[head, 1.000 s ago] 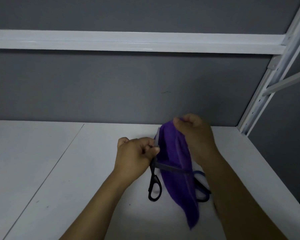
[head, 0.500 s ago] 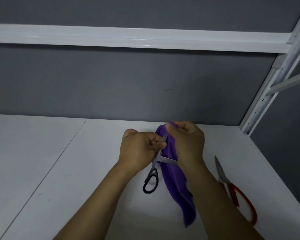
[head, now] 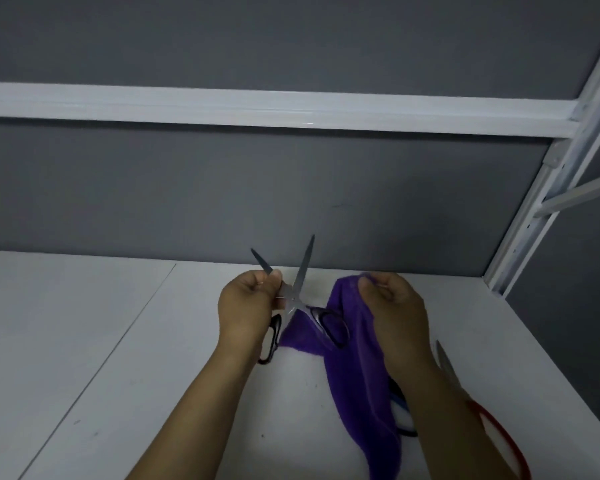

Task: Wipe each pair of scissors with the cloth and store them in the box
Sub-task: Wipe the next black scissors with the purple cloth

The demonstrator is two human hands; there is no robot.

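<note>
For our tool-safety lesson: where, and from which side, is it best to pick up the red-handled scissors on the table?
Best grip: the red handle loop, approached from the near right. The red-handled scissors lie flat, blade pointing away, so the handle is nearest and clear of the tip.

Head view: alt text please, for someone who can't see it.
The left hand pinches one blade of open black scissors, tips up, while the right hand holds a purple cloth that hangs clear of the blades. Red scissors lie on the white table at right, partly behind the right forearm.
</note>
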